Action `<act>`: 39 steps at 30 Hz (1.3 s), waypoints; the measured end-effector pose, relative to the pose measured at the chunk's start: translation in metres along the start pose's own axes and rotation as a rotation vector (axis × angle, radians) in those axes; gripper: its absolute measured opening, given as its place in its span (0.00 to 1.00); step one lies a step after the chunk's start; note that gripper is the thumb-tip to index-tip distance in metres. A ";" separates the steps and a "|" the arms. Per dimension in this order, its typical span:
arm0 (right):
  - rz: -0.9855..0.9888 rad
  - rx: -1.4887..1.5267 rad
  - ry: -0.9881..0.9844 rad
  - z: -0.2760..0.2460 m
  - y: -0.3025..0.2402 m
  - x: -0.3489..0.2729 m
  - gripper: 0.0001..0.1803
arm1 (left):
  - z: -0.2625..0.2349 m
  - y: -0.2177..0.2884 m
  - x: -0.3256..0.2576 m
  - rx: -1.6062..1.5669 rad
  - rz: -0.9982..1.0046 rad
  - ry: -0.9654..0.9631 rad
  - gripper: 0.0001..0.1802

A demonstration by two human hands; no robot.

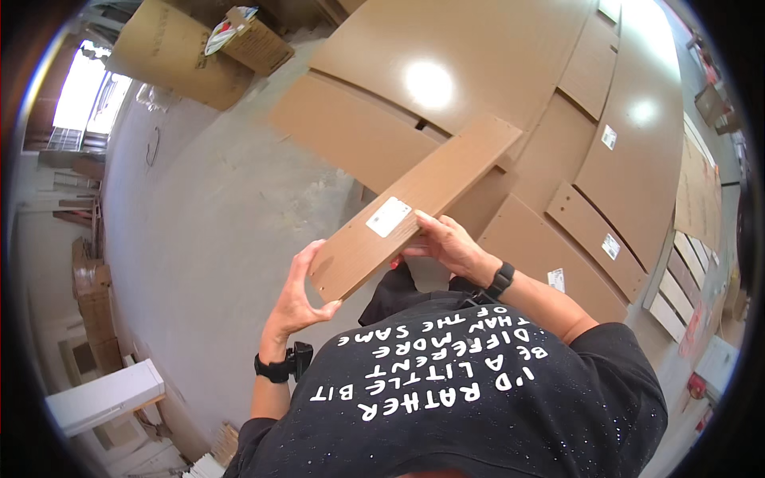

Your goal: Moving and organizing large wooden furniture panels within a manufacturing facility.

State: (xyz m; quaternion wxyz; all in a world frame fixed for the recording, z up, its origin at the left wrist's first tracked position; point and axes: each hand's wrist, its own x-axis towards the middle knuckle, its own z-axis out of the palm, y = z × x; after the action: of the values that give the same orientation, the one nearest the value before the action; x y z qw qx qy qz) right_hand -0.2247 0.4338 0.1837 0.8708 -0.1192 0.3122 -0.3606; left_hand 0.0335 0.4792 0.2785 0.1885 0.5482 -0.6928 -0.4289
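Observation:
A long, narrow brown wooden board (pixel 446 171) with a white label on its face is held up in front of me at a slant. My left hand (pixel 296 291) spans the board's near end, fingers at its left corner and thumb at the other. Around the right long edge my right hand (pixel 453 248) is closed, its thumb on top by the label and the other fingers partly hidden beneath. A small red spot shows below those fingers; what it is I cannot tell. The far end overlaps the view of larger brown panels (pixel 446 60).
More brown panels (pixel 629 151), some labelled, lie overlapping ahead and to the right. A large cardboard roll (pixel 171 56) and an open carton (pixel 259 48) are at the far left. Grey floor (pixel 215 191) stretches left; a white boxy piece (pixel 107 394) is at lower left.

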 end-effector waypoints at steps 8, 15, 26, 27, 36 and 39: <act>-0.167 -0.085 -0.067 0.075 0.033 0.074 0.23 | -0.081 -0.059 -0.002 0.312 0.204 -0.009 0.45; -0.302 -0.365 -0.261 0.174 0.078 0.167 0.20 | -0.175 -0.157 -0.016 0.621 0.231 0.266 0.49; -0.417 -0.622 -0.337 0.232 0.081 0.281 0.12 | -0.226 -0.217 0.066 0.772 0.535 0.649 0.44; -0.432 -0.617 -0.346 0.232 0.079 0.297 0.14 | -0.235 -0.218 0.078 0.740 0.505 0.607 0.44; -0.355 -0.544 -0.192 0.273 -0.017 0.425 0.26 | -0.345 -0.224 0.188 0.543 0.353 0.399 0.48; -0.334 -0.428 -0.112 0.272 -0.059 0.469 0.24 | -0.375 -0.242 0.225 0.537 0.290 0.352 0.49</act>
State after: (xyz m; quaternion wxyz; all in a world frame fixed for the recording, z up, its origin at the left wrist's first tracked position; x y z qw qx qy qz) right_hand 0.1693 0.0573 0.2060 0.7702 -0.3702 0.3085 -0.4178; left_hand 0.3790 0.1190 0.2476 0.2133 0.5397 -0.8083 -0.0992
